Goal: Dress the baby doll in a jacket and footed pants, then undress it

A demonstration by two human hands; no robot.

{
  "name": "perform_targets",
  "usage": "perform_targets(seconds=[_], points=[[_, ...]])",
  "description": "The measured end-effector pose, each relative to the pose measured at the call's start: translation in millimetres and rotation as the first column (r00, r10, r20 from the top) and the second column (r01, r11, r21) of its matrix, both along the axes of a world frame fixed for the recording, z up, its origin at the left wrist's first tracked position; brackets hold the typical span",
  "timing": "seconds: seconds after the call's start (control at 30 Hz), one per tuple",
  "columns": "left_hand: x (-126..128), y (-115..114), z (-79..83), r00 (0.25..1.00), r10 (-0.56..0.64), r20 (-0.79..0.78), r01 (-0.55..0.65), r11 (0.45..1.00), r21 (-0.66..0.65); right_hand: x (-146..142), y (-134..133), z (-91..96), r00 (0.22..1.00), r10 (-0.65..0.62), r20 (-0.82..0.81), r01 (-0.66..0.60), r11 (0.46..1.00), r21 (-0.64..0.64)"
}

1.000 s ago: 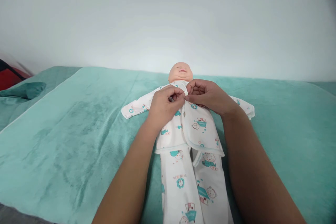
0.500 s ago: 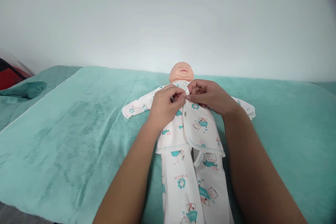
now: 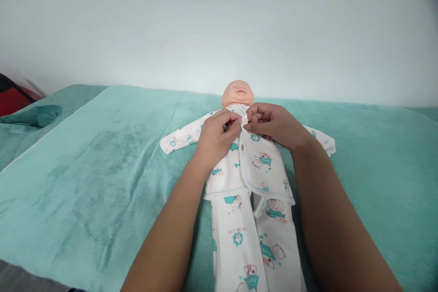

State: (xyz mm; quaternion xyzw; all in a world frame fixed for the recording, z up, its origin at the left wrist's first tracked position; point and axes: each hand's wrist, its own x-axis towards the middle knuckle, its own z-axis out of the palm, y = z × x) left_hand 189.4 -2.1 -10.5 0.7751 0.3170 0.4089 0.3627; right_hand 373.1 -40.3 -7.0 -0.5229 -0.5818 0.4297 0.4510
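A button (image 3: 244, 120), probably, has appeared between left hand (image 3: 218, 137) and right hand (image 3: 276, 124).

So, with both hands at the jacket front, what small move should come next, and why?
Probably a light squeeze to press the front edges of the white jacket together: the left hand and right hand pinch it close together, below the doll's head, with what looks like a fastener between them. Whether it is closed, I can't tell.
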Motion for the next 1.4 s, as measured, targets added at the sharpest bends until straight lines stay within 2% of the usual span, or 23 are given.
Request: perform_targets(seconds=[0.17, 0.33, 0.53, 0.8, 0.9, 1.03, 1.1, 1.27, 1.33, 1.4], points=[[-0.6, 0.0, 1.7, 0.999, -0.016, 0.042, 0.021, 0.992, -0.127, -0.5, 0.1, 1.0, 1.000, 0.003, 0.007, -0.003, 1.000, -0.006], [-3.3, -2.4, 4.7, 0.997, -0.049, 0.059, 0.065, 0.950, -0.305, -0.7, 0.3, 1.9, 1.000, -0.009, 0.006, 0.009, 1.000, -0.009], [-4.5, -3.0, 7.4, 0.999, -0.053, 0.005, 0.053, 0.987, -0.153, -0.5, 0.7, -0.1, 1.000, -0.007, -0.016, 0.007, 1.000, -0.012], [0.2, -2.4, 1.9, 1.000, 0.026, -0.009, -0.026, 0.999, 0.023, -1.6, -0.3, 0.2, 1.000, -0.022, 0.021, 0.022, 1.000, -0.011], [0.5, -2.3, 1.2, 1.000, 0.014, -0.006, -0.014, 0.999, 0.036, -1.1, 0.4, -1.1, 1.000, -0.028, 0.012, 0.028, 1.000, -0.013], [-0.7, -1.4, 3.6, 1.000, -0.002, 0.015, 0.002, 0.998, -0.056, -1.2, 1.6, -2.9, 0.999, -0.037, -0.017, 0.037, 0.999, -0.011], [-1.4, -1.3, 5.0, 1.000, -0.011, 0.022, 0.014, 0.989, -0.144, -1.9, 1.5, -2.4, 0.999, -0.028, -0.017, 0.028, 1.000, -0.014], [-1.8, -1.9, 6.3, 0.995, -0.042, 0.096, 0.080, 0.896, -0.437, -3.2, -0.2, 1.7, 0.999, -0.006, 0.037, 0.006, 1.000, -0.001], [-1.8, -2.1, 6.6, 0.993, -0.039, 0.115, 0.088, 0.883, -0.461, -2.8, -1.0, 3.2, 0.998, 0.011, 0.055, -0.011, 1.000, -0.003], [-2.1, -2.3, 7.3, 0.994, -0.052, 0.097, 0.090, 0.895, -0.436, -2.3, -1.9, 4.8, 0.997, 0.036, 0.074, -0.035, 0.999, -0.017]])
